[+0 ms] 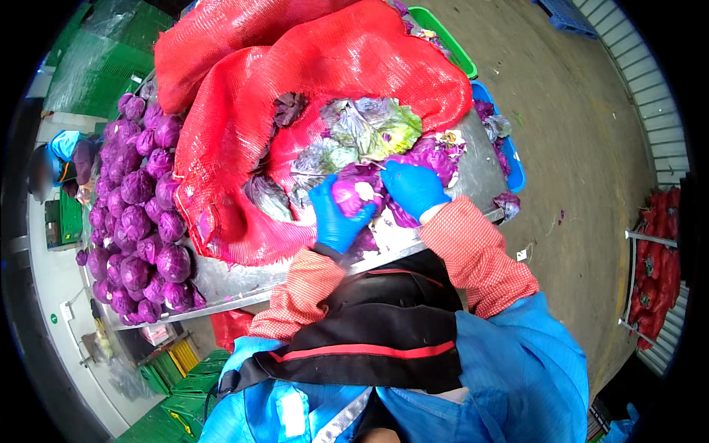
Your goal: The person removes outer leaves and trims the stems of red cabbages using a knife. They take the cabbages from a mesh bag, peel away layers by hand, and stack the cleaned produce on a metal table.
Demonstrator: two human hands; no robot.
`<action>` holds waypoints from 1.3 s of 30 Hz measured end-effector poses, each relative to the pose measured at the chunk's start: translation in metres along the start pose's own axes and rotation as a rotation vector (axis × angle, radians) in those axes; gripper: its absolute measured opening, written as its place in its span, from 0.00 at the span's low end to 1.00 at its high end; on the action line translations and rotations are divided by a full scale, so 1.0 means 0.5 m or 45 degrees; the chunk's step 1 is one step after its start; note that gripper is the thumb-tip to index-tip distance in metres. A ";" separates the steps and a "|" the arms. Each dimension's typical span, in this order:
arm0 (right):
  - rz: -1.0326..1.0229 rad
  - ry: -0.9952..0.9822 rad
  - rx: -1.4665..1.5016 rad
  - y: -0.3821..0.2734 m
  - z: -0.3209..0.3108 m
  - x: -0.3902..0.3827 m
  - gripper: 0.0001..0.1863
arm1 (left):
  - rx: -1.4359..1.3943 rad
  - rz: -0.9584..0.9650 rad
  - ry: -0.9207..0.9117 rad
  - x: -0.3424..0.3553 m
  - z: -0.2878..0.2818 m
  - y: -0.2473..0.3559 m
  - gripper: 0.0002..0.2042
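My left hand [336, 214], in a blue glove, is wrapped round a red cabbage [358, 193] with a pale cut patch. My right hand [410, 188], also gloved in blue, is closed beside that cabbage at its upper right; what its fingers grip is too small to make out. Loose purple leaves [436, 155] and wilted green-grey outer leaves [369, 125] surround the cabbage. A red mesh sack [229, 170] lies spread open across the steel table [221, 284], around the leaves.
Several red cabbages [136, 221] are piled at the left. Green [454, 48] and blue [517, 170] trays stand along the right edge. Another person [63, 159] is partly visible at far left. Green crates [181, 410] stand lower left; a rack of red sacks [653, 266] stands far right.
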State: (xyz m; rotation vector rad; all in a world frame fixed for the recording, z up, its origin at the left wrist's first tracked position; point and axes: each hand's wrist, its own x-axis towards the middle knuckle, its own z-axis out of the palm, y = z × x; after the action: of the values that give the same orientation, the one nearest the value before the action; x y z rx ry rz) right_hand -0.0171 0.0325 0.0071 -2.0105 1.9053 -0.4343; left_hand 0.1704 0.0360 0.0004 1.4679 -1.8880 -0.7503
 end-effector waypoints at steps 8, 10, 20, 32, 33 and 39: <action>0.092 0.264 0.300 -0.001 -0.043 0.008 0.21 | -0.736 -0.085 -0.263 -0.012 -0.051 0.028 0.38; 0.167 0.276 0.346 0.021 -0.065 0.011 0.16 | -1.001 -0.180 -0.350 -0.006 -0.058 0.036 0.38; -0.052 0.163 0.369 -0.043 -0.150 -0.143 0.12 | -0.746 -0.070 0.073 0.014 -0.035 0.032 0.36; 0.232 0.404 0.619 -0.038 -0.146 -0.109 0.38 | -1.150 -0.171 0.017 0.029 -0.035 0.088 0.32; 0.170 0.465 0.588 -0.033 -0.132 -0.106 0.40 | -1.434 -0.321 -0.103 0.022 -0.032 0.091 0.30; 0.112 0.245 0.983 -0.045 -0.117 -0.107 0.45 | -2.563 -0.866 -0.793 0.014 -0.052 0.097 0.37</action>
State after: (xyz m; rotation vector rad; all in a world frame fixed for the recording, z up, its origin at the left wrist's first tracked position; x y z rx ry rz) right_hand -0.0257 0.0851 0.0701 -1.4016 1.5584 -1.1614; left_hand 0.1591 0.0382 0.0545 0.3136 -0.0384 -2.4402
